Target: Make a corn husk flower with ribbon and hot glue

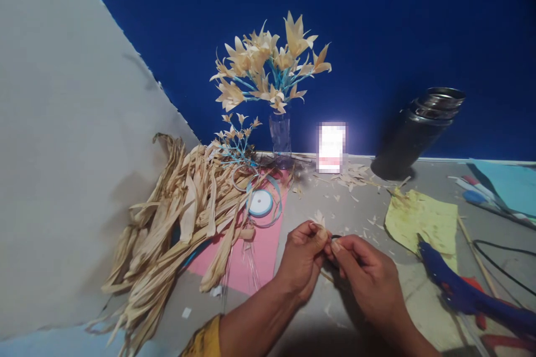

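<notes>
Just above the table, my two hands meet with their fingertips together. Closed in a pinch, my left hand [302, 261] holds a small cream corn husk flower [319, 218], whose pointed petals stick up past the thumb. My right hand [369, 273] is also closed, thumb against fingers, right beside it. Something thin and dark shows between the hands, but the fingers cover most of it and I cannot tell what it is. Small husk scraps lie on the table behind the fingers.
Dried corn husks [184, 223] and a ribbon spool [259, 203] lie left, partly on pink paper [268, 259]. A glass vase [280, 136] of husk flowers, a lit screen [330, 148] and a dark flask [412, 136] stand behind. A blue glue gun [460, 290] lies right, by yellow paper [422, 217].
</notes>
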Demonstrator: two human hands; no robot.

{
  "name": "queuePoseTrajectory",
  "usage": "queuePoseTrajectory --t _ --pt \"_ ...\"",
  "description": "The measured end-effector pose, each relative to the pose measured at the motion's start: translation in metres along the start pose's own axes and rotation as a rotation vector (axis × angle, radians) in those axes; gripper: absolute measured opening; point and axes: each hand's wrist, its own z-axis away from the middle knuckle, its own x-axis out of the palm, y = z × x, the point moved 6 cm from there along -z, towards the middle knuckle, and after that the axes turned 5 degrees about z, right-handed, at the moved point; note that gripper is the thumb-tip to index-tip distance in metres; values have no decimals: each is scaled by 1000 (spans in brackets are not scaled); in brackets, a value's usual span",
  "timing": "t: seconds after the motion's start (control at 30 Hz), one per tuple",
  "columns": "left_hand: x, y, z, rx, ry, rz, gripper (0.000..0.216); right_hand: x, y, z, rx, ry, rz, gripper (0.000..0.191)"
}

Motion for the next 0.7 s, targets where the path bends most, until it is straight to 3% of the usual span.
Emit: queuePoseTrajectory --t 0.33,0.47,0.57,0.7 --pt "-1 -4 0 11 2 -53 46 0 2 0 -27 15 -13 37" --pt "-1 9 2 150 18 -240 39 0 2 -5 -49 18 -28 34" --pt "8 24 7 279 -53 -407 34 -3 1 -9 -87 39 -30 32" --pt "12 27 12 254 -116 -449 30 -6 0 -8 -139 44 -22 30"
